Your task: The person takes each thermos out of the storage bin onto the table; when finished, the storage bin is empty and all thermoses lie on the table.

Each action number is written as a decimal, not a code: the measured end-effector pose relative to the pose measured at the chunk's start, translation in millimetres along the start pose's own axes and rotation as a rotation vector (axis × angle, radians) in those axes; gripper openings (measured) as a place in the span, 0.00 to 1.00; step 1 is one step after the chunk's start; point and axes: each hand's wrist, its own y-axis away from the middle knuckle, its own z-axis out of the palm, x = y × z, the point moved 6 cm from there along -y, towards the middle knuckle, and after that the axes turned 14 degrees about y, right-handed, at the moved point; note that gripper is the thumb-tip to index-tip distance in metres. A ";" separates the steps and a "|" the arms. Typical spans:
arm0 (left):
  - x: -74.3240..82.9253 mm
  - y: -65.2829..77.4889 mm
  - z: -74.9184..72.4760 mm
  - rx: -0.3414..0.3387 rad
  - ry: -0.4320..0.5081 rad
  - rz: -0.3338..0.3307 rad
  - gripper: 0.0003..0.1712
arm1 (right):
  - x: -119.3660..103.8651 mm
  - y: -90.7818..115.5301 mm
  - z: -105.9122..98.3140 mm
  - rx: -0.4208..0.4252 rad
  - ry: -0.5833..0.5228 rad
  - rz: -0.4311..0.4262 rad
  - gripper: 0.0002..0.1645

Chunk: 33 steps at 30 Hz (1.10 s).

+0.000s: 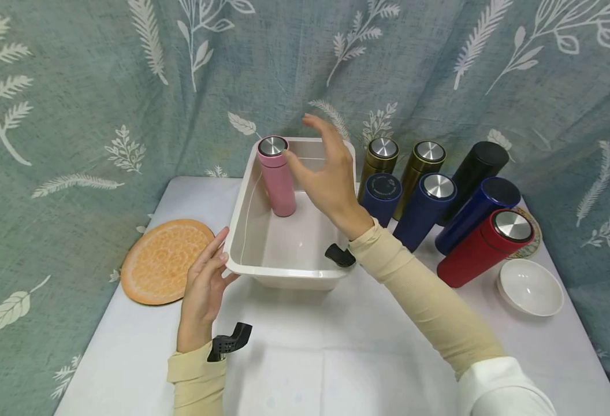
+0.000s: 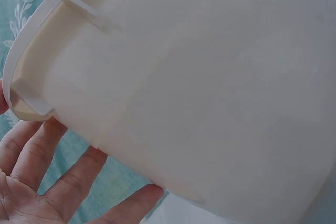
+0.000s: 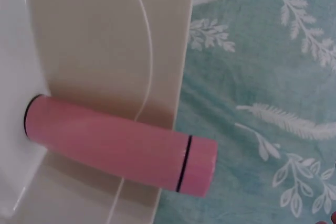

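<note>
A pink thermos flask [image 1: 279,188] with a silver-topped lid stands inside a white plastic bin [image 1: 279,270], close to its left wall. My right hand [image 1: 326,182] is over the bin beside the flask's lid, thumb and fingers spread wide with nothing between them. In the right wrist view the pink flask [image 3: 115,145] leans toward the bin's side wall, its lid above the rim. At the bin's front left corner is my left hand [image 1: 206,280]. The left wrist view shows its extended fingers [image 2: 76,182] touching the outer wall of the bin [image 2: 199,87].
Right of the bin stand several thermos flasks: gold [image 1: 383,153], navy [image 1: 424,208], black [image 1: 473,179], blue [image 1: 476,214] and red [image 1: 484,248]. A white bowl [image 1: 530,287] lies beyond them, near a patterned round piece [image 1: 534,237]. An orange round mat [image 1: 164,260] lies left.
</note>
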 end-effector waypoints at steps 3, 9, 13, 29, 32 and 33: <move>-2.1 -1.4 2.2 0.003 -0.010 -0.006 0.29 | 8.1 -1.4 7.2 -0.028 0.004 0.031 0.35; -0.9 -1.0 1.0 -0.001 -0.030 -0.011 0.30 | 23.4 3.5 26.8 -0.127 0.025 0.146 0.35; -0.7 -1.1 1.3 -0.005 -0.030 -0.007 0.30 | 31.1 7.2 35.4 -0.161 0.042 0.183 0.36; -0.6 -2.0 2.2 0.000 -0.029 -0.005 0.30 | 56.1 5.0 66.6 -0.312 -0.014 0.433 0.42; -0.5 -1.8 2.4 -0.002 -0.020 -0.002 0.30 | 58.0 4.9 71.7 -0.338 -0.012 0.445 0.44; -0.5 -1.8 2.5 -0.001 -0.017 0.001 0.29 | 58.6 4.8 73.2 -0.346 -0.009 0.448 0.45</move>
